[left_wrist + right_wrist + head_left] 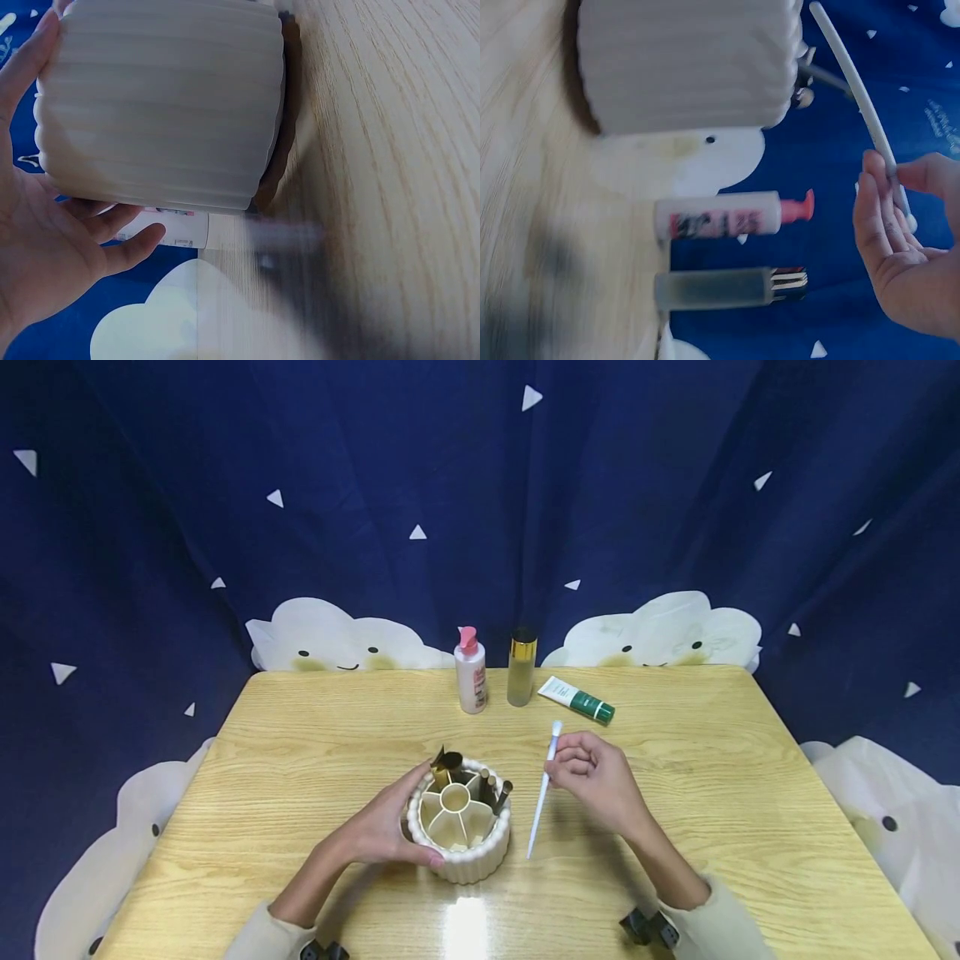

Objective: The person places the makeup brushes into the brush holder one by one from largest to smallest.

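A round cream brush holder (461, 860) with ribbed sides and a beaded rim stands in front of me, split into several compartments around a central ring. My left hand (386, 822) grips it from the left, thumb on the near side and fingers on the far side. Dark brushes (487, 789) lean in its back and right compartments. To the right of the holder, my right hand (596, 777) pinches a slim white makeup brush (542, 810) between thumb and fingers. The brush's pale bristle head points up and away, and its thin handle end slants down toward me.
Behind the holder stand a white pump bottle (471, 681) with a pink top and a frosted bottle (521, 681) with a gold and black cap. A green and white tube (577, 700) lies beside them. A dark blue curtain (480, 485) hangs beyond the wooden table (315, 735).
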`<state>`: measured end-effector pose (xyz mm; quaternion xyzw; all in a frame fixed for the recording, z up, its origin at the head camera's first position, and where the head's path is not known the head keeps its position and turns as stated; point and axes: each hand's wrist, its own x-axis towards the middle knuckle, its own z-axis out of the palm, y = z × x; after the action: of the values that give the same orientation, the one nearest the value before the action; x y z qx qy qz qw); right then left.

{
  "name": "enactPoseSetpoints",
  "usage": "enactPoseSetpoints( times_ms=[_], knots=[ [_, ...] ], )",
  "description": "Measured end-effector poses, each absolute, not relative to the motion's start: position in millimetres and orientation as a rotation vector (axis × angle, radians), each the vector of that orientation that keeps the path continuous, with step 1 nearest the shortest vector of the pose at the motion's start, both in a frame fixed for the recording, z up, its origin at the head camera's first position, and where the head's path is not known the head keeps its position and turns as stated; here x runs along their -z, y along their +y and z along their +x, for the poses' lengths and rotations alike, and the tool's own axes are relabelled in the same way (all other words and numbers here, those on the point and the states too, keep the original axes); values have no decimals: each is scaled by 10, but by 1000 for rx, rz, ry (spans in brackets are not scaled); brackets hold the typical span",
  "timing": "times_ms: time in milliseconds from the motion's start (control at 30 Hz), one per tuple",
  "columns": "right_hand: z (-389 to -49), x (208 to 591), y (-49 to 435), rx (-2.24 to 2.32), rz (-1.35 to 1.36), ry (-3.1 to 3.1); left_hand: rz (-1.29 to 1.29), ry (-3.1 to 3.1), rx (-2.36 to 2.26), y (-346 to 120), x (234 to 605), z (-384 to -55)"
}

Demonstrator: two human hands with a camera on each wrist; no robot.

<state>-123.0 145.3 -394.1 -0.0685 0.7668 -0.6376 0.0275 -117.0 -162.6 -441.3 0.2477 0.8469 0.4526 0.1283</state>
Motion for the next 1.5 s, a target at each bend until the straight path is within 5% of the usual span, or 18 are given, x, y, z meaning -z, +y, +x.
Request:
enactPoseSetpoints(
  times_ms=[467, 1500],
  knots=[
    [-998, 3956, 1291, 2291, -540, 2333, 724, 2472, -1320, -1629, 4420, -1169],
    [-897, 4210, 1099, 1811, -741, 2687, 742, 2481, -1316, -1624, 4419, -1164]
  ],
)
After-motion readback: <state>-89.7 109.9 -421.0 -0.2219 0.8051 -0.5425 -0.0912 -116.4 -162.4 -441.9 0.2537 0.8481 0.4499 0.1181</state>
